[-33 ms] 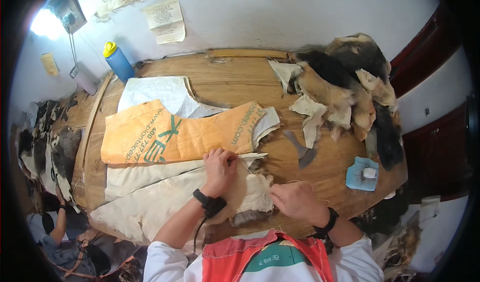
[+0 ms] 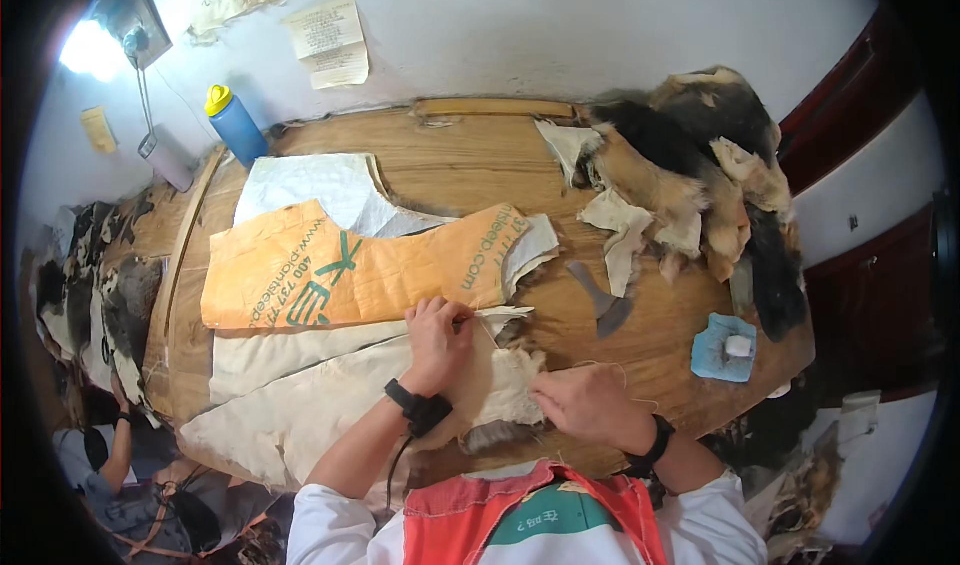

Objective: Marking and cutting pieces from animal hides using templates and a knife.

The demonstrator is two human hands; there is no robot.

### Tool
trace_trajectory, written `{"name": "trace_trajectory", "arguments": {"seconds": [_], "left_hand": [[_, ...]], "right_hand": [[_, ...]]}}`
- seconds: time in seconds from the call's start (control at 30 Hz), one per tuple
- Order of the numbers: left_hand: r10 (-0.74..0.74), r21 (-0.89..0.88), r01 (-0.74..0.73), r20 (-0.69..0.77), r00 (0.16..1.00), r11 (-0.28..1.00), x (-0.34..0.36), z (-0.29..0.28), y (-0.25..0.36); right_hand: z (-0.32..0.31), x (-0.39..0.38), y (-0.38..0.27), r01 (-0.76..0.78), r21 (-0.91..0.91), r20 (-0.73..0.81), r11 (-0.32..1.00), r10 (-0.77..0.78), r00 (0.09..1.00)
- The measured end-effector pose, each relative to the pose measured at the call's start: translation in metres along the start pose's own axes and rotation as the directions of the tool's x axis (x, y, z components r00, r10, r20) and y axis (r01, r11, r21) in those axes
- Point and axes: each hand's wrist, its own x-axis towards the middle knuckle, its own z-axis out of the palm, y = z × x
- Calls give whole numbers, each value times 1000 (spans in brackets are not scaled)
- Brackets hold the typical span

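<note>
My left hand [image 2: 440, 340] rests on pale hide pieces, its fingers closed in a pinch at the edge between two of them. The large pale hide [image 2: 300, 405] lies skin side up along the table's front, with pale fur at its right end. Just right of that fur is my right hand [image 2: 585, 402], its fingers pinched together. A thin pale thread [image 2: 490, 333] leads from the hide edge by my left fingers toward it, and loose thread loops beside it; any needle is too small to see. Above my left hand lies an orange, green-printed pattern sheet [image 2: 370, 275].
White sheet pieces [image 2: 310, 190] lie behind the pattern. Fur scraps [image 2: 680, 175] are heaped at the back right, near a grey scrap [image 2: 603, 305] and a blue pad [image 2: 724, 348] bearing a white block. A blue bottle [image 2: 238, 130] stands back left. Another person's arm [image 2: 120, 445] shows lower left.
My right hand has shifted very slightly left, toward the fur edge. My left hand has stayed in place.
</note>
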Motion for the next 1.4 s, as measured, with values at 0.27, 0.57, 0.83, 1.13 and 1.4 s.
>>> {"name": "trace_trajectory", "arguments": {"seconds": [0.27,0.57,0.83,1.13,1.4], "left_hand": [[390,-392,-295,189,901,872,5,-32,19],[15,32,-19,123,992,999,13,-6,7],[-11,36,3,220,975,999,25,4,9],[120,-191,-99,102,988,977,19,-17,4],[68,-179,-49,105,992,983,12,-20,9]], "right_hand": [[36,69,47,-383,596,82,706,420,904],[71,67,55,-317,241,-19,917,331,943],[60,52,35,-271,14,-180,962,269,946],[48,50,31,-7,176,10,984,5,1000],[73,64,58,-326,397,51,858,334,941]]}}
